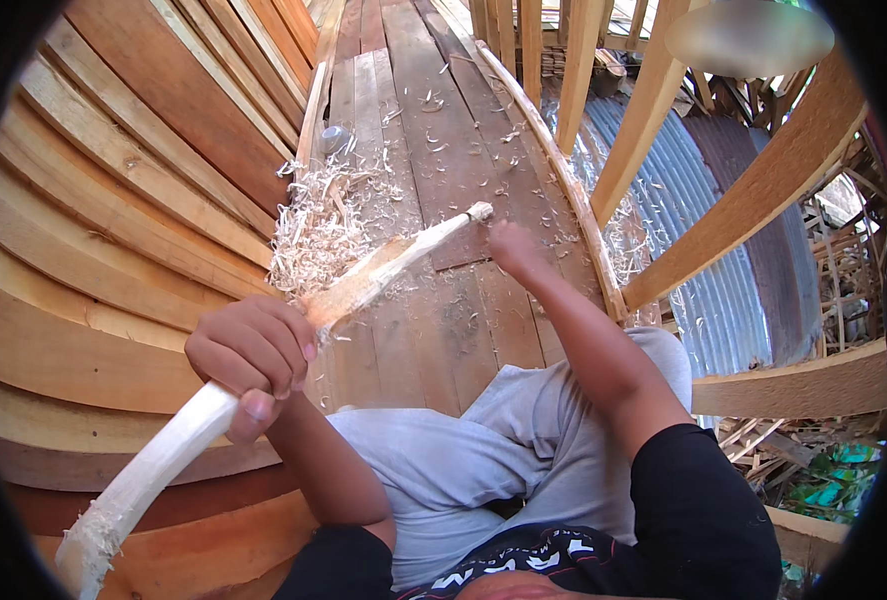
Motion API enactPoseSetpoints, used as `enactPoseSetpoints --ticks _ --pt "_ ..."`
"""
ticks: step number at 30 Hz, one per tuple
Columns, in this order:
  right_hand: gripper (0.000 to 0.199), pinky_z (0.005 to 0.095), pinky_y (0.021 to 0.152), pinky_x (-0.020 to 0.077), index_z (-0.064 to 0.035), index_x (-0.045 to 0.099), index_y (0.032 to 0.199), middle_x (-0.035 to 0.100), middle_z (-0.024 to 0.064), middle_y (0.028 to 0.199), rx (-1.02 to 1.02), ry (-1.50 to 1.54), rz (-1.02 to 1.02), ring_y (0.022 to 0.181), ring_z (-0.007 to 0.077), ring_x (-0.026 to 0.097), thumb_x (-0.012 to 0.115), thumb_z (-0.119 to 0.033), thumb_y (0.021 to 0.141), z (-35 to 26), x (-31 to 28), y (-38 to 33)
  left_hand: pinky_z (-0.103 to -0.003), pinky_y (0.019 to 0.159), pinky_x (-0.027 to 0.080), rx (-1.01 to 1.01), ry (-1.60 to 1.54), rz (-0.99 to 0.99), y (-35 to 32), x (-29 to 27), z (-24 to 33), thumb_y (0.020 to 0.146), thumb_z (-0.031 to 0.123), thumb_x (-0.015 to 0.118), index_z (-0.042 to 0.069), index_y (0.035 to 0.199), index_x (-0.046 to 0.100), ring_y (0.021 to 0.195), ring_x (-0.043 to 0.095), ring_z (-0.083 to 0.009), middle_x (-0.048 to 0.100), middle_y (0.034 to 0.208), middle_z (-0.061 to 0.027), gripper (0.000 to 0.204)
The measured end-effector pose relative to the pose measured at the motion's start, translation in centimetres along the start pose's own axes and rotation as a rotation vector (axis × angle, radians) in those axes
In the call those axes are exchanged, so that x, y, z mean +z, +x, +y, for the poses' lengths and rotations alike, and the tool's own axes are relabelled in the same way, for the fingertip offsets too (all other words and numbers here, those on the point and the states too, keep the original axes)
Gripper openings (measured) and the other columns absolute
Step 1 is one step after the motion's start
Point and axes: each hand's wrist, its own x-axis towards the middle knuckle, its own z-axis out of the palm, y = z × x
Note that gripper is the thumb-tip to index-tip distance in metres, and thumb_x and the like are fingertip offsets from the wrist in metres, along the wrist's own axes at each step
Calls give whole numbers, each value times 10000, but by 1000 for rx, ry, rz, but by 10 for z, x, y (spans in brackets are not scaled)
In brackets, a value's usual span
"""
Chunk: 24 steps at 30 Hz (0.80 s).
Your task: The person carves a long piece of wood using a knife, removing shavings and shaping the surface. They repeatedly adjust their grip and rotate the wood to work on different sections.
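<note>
A long, curved, pale wooden pole (178,440) slants from the lower left up to the middle of the view. Its surface is roughly shaved, with fuzzy fibres at the lower end and an orange-brown patch past my grip. My left hand (253,355) is closed around the pole, fingers over the top and thumb beneath. Just right of the pole's far tip, my right hand (513,248) is a closed fist, seemingly apart from the wood. Whatever it may hold is hidden. Curled wood shavings (318,225) lie heaped beside the pole.
I sit on a plank floor (393,340) strewn with shavings. Stacked curved boards (93,270) make a wall at my left. A small clear cup (335,138) stands by the heap. Upright wooden ribs (643,110) line the right side, with corrugated metal sheets (663,200) beyond.
</note>
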Motion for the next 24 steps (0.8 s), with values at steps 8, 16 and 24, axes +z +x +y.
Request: enactPoseSetpoints --ticks 8,16,24 --pt "557 521 819 470 58 643 735 617 311 804 -213 119 -61 801 485 603 307 -334 945 -79 -21 -57 -269 505 487 -17 -71 -172 -1 -14 10 668 68 616 103 486 450 363 481 -111 467 432 13 249" --pt "468 501 861 484 9 679 927 654 254 988 -23 -62 -20 952 419 629 335 -307 912 -31 5 -23 -258 505 475 -15 -32 19 -25 -35 15 688 109 638 133 471 413 359 475 -103 474 426 25 314" --pt "599 489 964 420 93 624 1035 591 330 1093 37 14 -119 1065 457 567 242 -364 974 -7 6 -1 -397 903 424 13 215 193 -9 -1 -4 724 310 683 63 909 523 807 578 -198 530 827 -75 348"
